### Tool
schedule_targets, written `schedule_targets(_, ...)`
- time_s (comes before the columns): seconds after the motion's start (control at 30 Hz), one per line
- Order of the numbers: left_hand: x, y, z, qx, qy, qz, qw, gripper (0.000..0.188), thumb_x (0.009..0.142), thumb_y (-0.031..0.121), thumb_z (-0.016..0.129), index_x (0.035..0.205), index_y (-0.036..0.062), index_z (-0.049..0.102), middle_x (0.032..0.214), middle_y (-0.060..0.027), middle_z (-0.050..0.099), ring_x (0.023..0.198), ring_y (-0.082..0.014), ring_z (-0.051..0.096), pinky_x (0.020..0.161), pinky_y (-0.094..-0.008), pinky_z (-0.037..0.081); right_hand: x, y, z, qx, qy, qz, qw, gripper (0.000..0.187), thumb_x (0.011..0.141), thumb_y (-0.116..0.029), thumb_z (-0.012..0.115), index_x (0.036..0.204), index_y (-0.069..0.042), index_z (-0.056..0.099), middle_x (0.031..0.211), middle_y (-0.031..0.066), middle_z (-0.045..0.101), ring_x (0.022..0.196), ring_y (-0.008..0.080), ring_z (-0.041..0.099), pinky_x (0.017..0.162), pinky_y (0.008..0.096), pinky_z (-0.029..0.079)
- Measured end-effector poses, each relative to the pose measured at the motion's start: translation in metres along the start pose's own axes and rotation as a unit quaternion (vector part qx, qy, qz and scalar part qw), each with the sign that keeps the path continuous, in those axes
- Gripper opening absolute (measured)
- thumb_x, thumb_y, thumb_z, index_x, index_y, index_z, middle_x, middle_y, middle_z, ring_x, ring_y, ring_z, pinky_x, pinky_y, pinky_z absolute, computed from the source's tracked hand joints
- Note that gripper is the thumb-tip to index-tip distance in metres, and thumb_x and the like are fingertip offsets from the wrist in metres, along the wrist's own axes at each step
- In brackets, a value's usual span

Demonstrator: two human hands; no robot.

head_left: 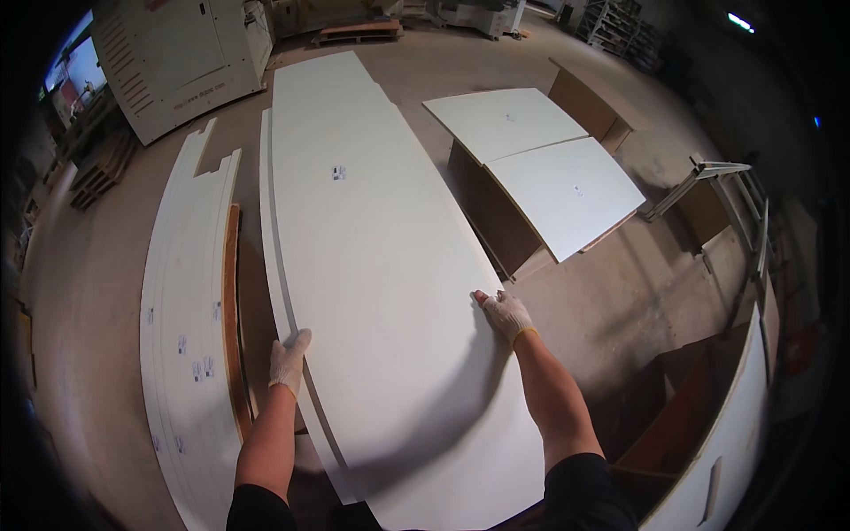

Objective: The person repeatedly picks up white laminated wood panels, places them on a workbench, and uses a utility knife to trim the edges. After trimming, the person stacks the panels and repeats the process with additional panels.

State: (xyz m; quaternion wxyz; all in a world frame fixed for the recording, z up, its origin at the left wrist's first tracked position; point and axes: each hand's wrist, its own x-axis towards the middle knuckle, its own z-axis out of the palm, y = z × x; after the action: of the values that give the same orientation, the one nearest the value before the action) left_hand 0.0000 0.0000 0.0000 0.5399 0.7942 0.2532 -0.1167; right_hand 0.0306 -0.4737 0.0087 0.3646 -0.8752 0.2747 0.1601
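Note:
A long white panel stretches away in front of me, lying on another white panel whose left edge sticks out from under it. A small printed label is stuck on its far half. My left hand, in a pale work glove, grips the top panel's left edge, thumb on the upper face. On the opposite edge my right hand, gloved as well with some fingertips bare, holds on with its thumb over the top. The remaining fingers of both hands are partly hidden below the edges.
Narrow white strips with labels lie stacked to the left. Shorter white panels form a stack on the right. Beyond it stands a metal frame. A large machine cabinet is at the far left, near wooden pallets. Another panel leans at the lower right.

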Motion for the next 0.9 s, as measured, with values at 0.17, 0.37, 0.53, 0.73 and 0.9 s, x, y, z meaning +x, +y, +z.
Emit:
schedule_targets(0.17,-0.001,0.009,0.029,0.005,0.069,0.005,0.998,0.121,0.079,0.071,0.075,0.153,-0.0159,0.033,0.157,-0.0308,0.042,0.148,-0.0373,0.041,0.12,-0.0424,0.035,0.025,-0.002,-0.028,0.003,0.007,-0.015,1.0,0.101,0.087,-0.071,0.064,0.152,0.005,0.049,0.154,0.0282,0.051,0.145,0.04,0.049,0.119,0.0431,0.042)
schedule_targets(0.37,0.041,0.02,-0.034,0.027,0.084,-0.002,0.996,0.123,0.078,0.071,0.075,0.154,-0.0164,0.034,0.155,-0.0329,0.046,0.146,-0.0398,0.046,0.12,-0.042,0.038,0.023,-0.061,0.023,-0.003,0.021,-0.013,1.0,0.098,0.091,-0.069,0.063,0.151,0.006,0.049,0.152,0.0287,0.054,0.145,0.0396,0.049,0.118,0.0429,0.041)
schedule_targets(0.53,0.079,0.028,-0.084,0.06,0.056,-0.008,0.997,0.128,0.078,0.076,0.071,0.156,-0.016,0.029,0.155,-0.0377,0.043,0.146,-0.0435,0.046,0.121,-0.0402,0.038,0.035,-0.094,0.064,0.004,0.067,-0.031,0.997,0.09,0.092,-0.065,0.064,0.144,0.008,0.056,0.146,0.0276,0.06,0.14,0.0394,0.055,0.115,0.0422,0.044)
schedule_targets(0.73,0.123,0.042,-0.107,0.067,0.059,0.027,0.996,0.127,0.077,0.074,0.072,0.155,-0.0174,0.03,0.151,-0.0395,0.047,0.143,-0.0444,0.05,0.118,-0.0432,0.042,0.052,-0.111,0.092,0.0,0.091,-0.005,0.996,0.092,0.093,-0.067,0.06,0.147,0.008,0.053,0.15,0.0276,0.057,0.144,0.0388,0.05,0.118,0.0421,0.041)
schedule_targets(0.9,0.118,0.026,-0.109,0.067,0.095,0.026,0.993,0.106,0.08,0.072,0.072,0.136,-0.0156,0.049,0.133,-0.0365,0.061,0.122,-0.0468,0.065,0.106,-0.0481,0.051,0.057,-0.133,0.092,-0.029,0.052,-0.033,0.998,0.096,0.093,-0.07,0.056,0.152,0.006,0.048,0.156,0.0281,0.049,0.149,0.0388,0.045,0.122,0.0427,0.036)
